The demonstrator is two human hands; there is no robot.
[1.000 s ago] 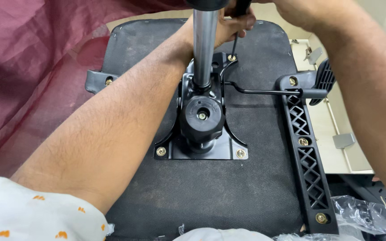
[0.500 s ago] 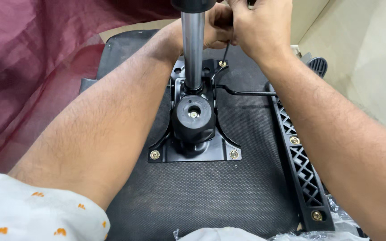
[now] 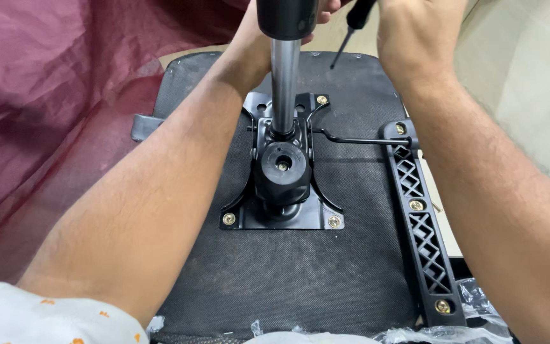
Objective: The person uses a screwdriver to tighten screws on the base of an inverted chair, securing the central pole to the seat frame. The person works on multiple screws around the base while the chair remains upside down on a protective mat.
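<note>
An upturned chair seat [image 3: 300,280] in black fabric fills the head view. A black metal mechanism plate [image 3: 281,220] is screwed to its middle, and a chrome gas cylinder [image 3: 284,89] stands up from it. My left hand [image 3: 249,44] reaches behind the cylinder's black top, so its fingers are mostly hidden. My right hand [image 3: 415,35] holds a black-handled screwdriver [image 3: 350,32] near the top edge. Its tip hangs just above the seat, a little beyond the brass screw [image 3: 321,99] at the plate's far right corner.
A black latticed armrest bracket [image 3: 421,223] is screwed along the seat's right side, and a thin black lever rod [image 3: 351,140] runs from it to the mechanism. Maroon cloth [image 3: 46,114] lies to the left. Crinkled clear plastic [image 3: 479,299] sits at the lower right.
Both hands have lifted away from the plate's far screw towards the top of the view. The screwdriver tip is now off the screw, which shows uncovered.
</note>
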